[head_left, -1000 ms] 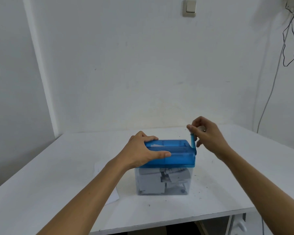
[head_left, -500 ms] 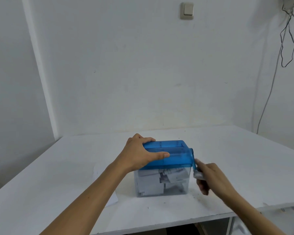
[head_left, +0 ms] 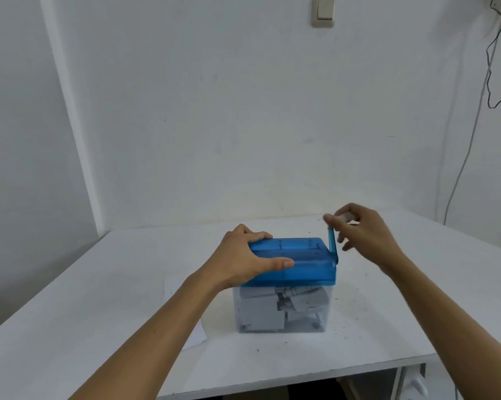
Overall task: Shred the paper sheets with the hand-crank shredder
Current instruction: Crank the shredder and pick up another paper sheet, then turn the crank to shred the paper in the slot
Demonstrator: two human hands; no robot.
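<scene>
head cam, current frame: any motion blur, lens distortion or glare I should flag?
Head view: the right hand pinching the crank is smeared by motion, while the left hand gripping the blue lid is sharp. Head view: wide-angle bending makes the wall corner lean. Head view: light is soft and even, only faint shadows on the table, no glare.

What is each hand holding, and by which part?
The left hand grips the blue shredder lid at its left end; the right hand pinches the crank knob.
</scene>
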